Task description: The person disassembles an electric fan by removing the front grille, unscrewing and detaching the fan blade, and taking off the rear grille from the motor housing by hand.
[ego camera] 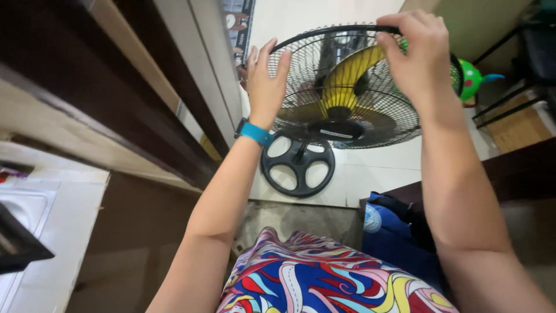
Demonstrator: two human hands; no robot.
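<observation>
Pale tiled floor [382, 174], fan's round base [297, 164], perhaps resting flat

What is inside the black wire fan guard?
Inside the fan guard, yellow blades and a dark central hub show. The right hand covers part of the rim.

I see open pale floor [382, 168] at centre frame, below the fan guard [347, 87] and right of the round fan base [297, 164]. A dark door frame [174, 104] walls off the left. At lower right a blue bag [399, 232] blocks the way; at upper right, a green toy [472, 78].
</observation>
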